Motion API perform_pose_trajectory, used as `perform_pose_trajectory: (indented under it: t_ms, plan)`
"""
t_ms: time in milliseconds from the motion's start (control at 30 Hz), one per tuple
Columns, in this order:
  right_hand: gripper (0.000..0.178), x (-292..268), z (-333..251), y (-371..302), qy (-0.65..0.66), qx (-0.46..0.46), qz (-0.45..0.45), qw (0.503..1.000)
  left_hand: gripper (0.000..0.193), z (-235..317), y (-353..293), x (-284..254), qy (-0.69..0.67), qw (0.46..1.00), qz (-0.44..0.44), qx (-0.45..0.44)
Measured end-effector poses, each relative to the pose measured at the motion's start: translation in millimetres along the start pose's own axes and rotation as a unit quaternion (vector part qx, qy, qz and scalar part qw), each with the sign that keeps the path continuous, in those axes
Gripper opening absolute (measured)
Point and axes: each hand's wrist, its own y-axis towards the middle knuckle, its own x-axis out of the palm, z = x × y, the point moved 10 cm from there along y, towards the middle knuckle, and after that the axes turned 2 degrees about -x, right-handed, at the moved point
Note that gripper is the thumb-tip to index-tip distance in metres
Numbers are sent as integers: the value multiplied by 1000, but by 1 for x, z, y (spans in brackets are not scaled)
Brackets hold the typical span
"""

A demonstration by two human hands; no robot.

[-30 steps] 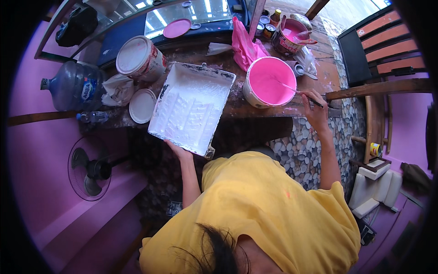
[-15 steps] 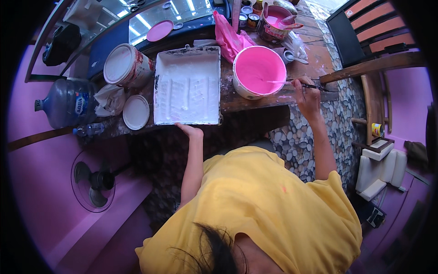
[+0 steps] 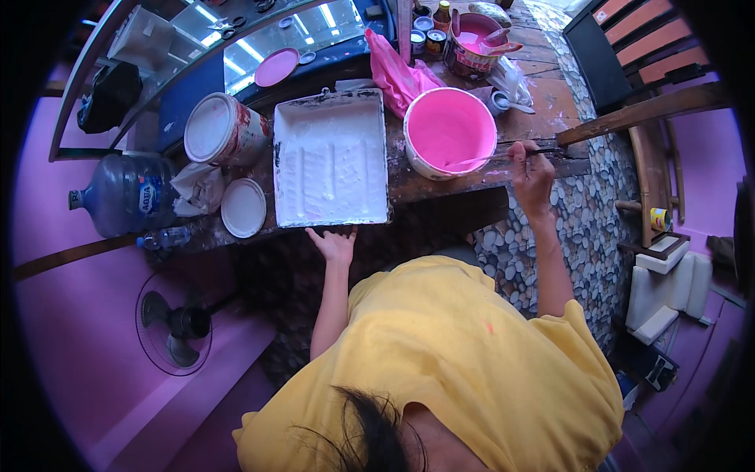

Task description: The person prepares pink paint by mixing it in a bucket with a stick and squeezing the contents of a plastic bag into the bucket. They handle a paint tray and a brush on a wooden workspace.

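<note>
Right hand [image 3: 533,182] on my feed: its grip is clenched around the dark handle of a thin stirrer [image 3: 494,156], pale end inside the bucket [image 3: 425,163] of pink paint, at the desk's [image 3: 544,114] near edge. Over left, the white paint tray [image 3: 330,167] sits beside it. My left hand [image 3: 336,247] is at the tray's near edge, grip released, fingers spread; from here I can't quite tell whether they support it.
</note>
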Motion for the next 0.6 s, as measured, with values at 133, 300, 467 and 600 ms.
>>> perform_pose_trajectory:
  t_ms: [133, 300, 467, 600]
  plan:
    - [12, 29, -4, 4, 107, -22, -9, 994, 91, -6, 0, 15, 21, 999, -23, -36]
    - [12, 9, -10, 10, -27, -78, 60, 995, 69, 3, 4, 1, 48, 998, -20, -30]
    - [13, 12, -7, -4, 53, 10, 20, 998, 50, 20, 11, -10, 65, 984, -166, 6]
    - [11, 25, -11, 3, 65, -53, 42, 996, 42, 18, -10, -19, 109, 988, -101, 39]
